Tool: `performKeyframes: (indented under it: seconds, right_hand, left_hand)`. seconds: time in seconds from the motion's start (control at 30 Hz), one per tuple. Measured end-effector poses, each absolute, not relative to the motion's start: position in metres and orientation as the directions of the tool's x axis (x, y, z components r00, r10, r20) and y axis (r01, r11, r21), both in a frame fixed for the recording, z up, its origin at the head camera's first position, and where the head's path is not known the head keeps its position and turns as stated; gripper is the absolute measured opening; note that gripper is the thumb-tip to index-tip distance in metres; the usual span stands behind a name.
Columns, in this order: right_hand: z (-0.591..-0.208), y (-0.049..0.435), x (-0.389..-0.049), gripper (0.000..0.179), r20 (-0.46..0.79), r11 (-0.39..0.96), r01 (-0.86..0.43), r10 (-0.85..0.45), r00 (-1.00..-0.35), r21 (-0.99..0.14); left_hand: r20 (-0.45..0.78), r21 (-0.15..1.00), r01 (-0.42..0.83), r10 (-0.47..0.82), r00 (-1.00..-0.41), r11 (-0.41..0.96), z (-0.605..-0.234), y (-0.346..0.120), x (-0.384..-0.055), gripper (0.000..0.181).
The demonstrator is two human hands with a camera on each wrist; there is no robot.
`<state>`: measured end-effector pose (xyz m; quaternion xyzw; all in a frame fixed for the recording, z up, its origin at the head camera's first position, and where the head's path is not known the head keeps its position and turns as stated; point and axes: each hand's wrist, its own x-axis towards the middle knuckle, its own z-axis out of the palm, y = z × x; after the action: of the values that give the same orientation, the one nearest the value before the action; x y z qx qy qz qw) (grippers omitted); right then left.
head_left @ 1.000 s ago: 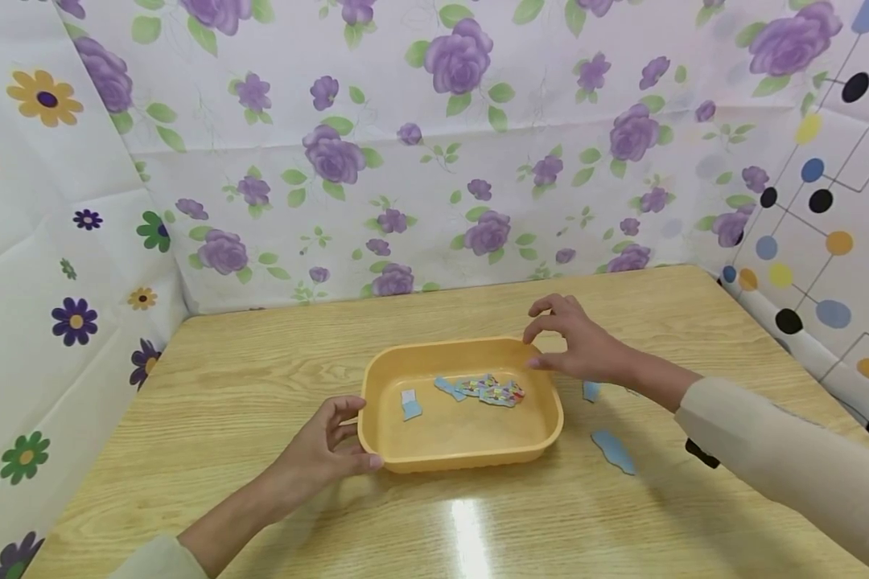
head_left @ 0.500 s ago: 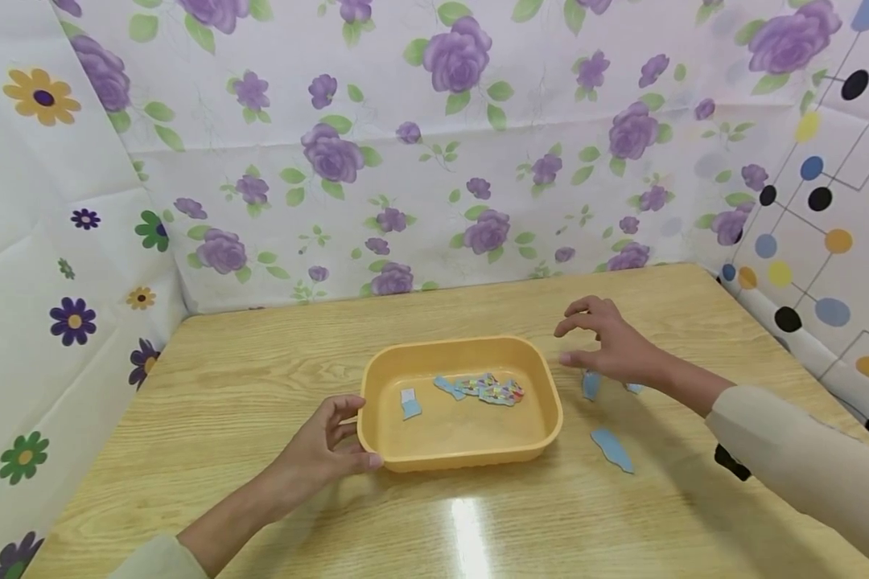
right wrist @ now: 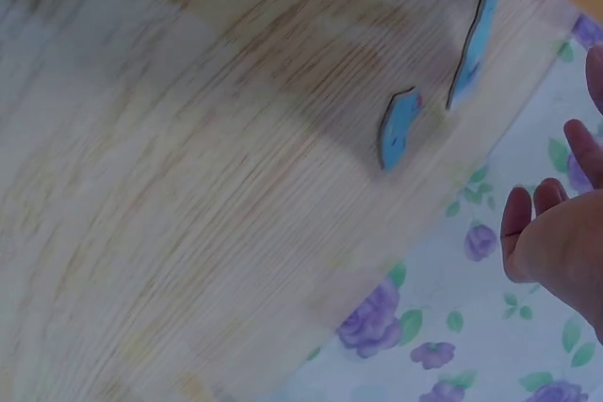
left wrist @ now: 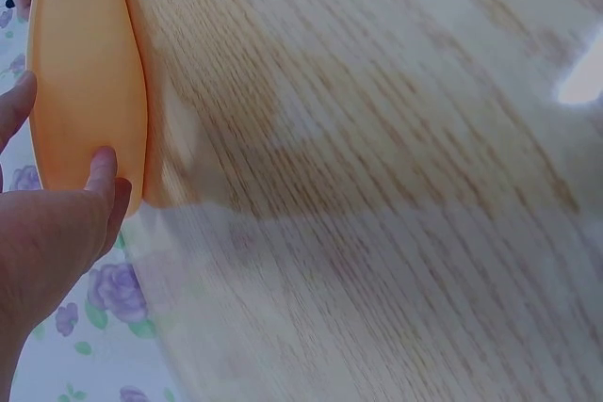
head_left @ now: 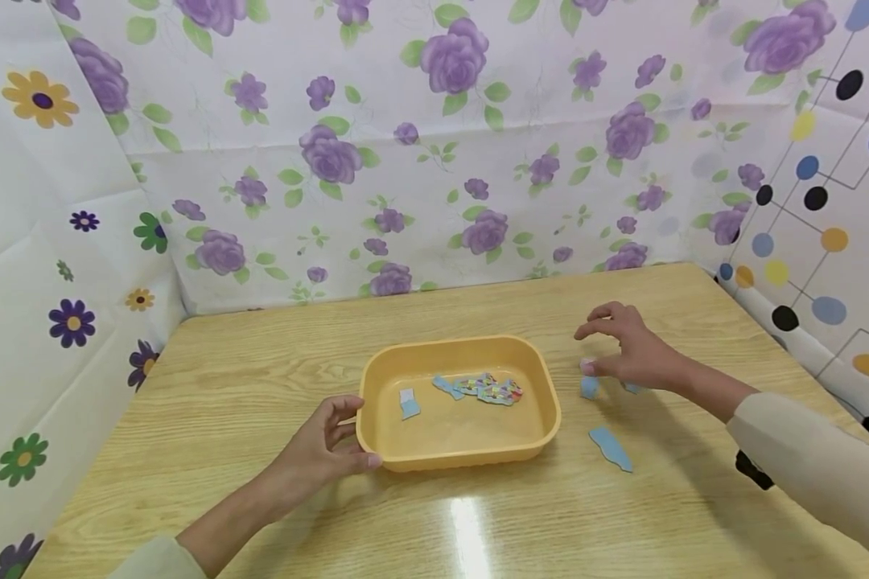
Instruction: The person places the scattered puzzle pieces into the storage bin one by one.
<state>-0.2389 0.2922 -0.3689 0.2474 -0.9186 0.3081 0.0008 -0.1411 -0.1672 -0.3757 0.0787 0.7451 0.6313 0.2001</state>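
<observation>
A yellow plastic tray [head_left: 463, 460] sits mid-table in the head view. My left hand [head_left: 326, 450] holds its near left corner, thumb at the front and fingers along the left side. Inside lie several torn-edged picture pieces [head_left: 500, 392] with a colourful pattern, plus a blue-and-white piece [head_left: 409, 404] at the left. Right of the tray, my right hand [head_left: 637, 354] hovers with bent, spread fingers and nothing between them. Beneath it are a small blue piece [head_left: 589, 388] and another, partly hidden. The right wrist view shows two blue pieces [right wrist: 399, 127] on the wood.
Nearer the front, a longer blue piece [head_left: 611, 449] lies on the wooden table [head_left: 261, 378] right of the tray. A floral sheet [head_left: 405, 201] hangs behind the table, with patterned sheets at both sides. A black object [head_left: 755, 470] shows below the right sleeve.
My right hand has moved right, from over the tray's far right corner to above the blue pieces beside it. My left hand and the tray stay in place.
</observation>
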Motion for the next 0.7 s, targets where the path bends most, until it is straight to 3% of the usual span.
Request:
performKeyframes:
  seconds: [0.7]
  right_hand:
    - [-0.389,0.333,-0.233,0.047,0.132,0.785,-0.389,-0.374,-0.918,-0.482]
  left_hand:
    - [-0.188,0.976,-0.126,0.389,-0.902,0.178,-0.377,-0.168,-0.142,0.085]
